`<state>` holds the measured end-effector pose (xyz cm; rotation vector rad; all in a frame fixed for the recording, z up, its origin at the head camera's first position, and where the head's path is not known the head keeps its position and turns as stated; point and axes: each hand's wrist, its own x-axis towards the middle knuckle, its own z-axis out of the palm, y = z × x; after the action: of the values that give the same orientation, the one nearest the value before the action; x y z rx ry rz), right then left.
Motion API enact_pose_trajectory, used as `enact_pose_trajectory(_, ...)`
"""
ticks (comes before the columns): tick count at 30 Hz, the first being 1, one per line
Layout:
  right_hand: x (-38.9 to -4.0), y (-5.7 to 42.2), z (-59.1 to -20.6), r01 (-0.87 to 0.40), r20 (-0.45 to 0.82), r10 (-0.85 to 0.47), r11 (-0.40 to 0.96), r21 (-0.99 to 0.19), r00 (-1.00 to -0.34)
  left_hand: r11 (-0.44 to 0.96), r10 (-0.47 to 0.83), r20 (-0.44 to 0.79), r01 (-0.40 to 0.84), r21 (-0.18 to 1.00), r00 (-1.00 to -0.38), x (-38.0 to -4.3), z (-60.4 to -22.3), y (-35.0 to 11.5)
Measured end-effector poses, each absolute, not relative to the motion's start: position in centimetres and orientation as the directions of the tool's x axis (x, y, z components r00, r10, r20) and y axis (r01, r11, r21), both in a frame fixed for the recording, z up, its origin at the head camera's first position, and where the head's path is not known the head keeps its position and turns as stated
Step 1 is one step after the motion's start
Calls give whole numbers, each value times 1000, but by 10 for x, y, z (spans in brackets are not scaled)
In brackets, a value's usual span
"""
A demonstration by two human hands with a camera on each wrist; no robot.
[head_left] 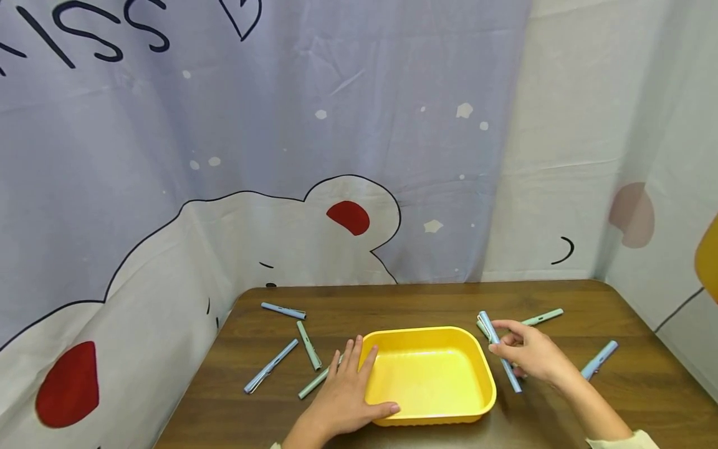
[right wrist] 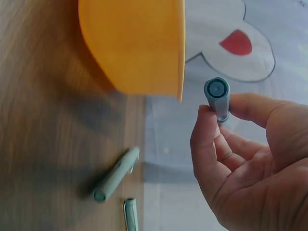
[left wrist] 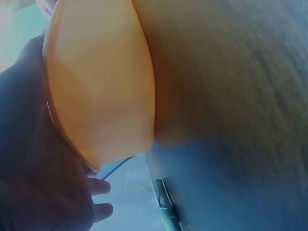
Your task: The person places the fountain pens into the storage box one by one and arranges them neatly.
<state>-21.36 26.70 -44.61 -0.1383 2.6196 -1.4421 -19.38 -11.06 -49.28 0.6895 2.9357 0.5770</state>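
Observation:
A yellow plastic tray (head_left: 426, 416) sits on the wooden table. My left hand (head_left: 349, 391) rests on its left rim with fingers extended, thumb over the near edge; the left wrist view shows the tray's outer wall (left wrist: 101, 86) beside that hand (left wrist: 48, 168). Just off the tray's right side, my right hand (head_left: 530, 352) pinches a light blue pen (head_left: 509, 373) between thumb and fingers, above the table. In the right wrist view this pen (right wrist: 217, 91) appears end-on. A green pen (head_left: 481, 327) lies behind it, partly hidden.
Left of the tray lie a blue pen (head_left: 283, 310), a green pen (head_left: 309, 346), another blue pen (head_left: 271, 366) and a green pen (head_left: 313, 385) partly behind my left hand. To the right are a green pen (head_left: 542, 317) and a blue pen (head_left: 600, 359). A printed curtain (head_left: 291, 243) hangs behind the table.

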Motion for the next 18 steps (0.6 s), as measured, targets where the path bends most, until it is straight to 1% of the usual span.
enact_pose_trajectory(8,-213,246,-444,-66,-29,-155,573,-817,-987,831,435,23,412,374,-900,-194,-494,-110)
enact_pose_trajectory(18,-213,224,-447,-42,-36,-119,594,-803,-992,839,436,4,409,359,-900,-194,-493,-110)
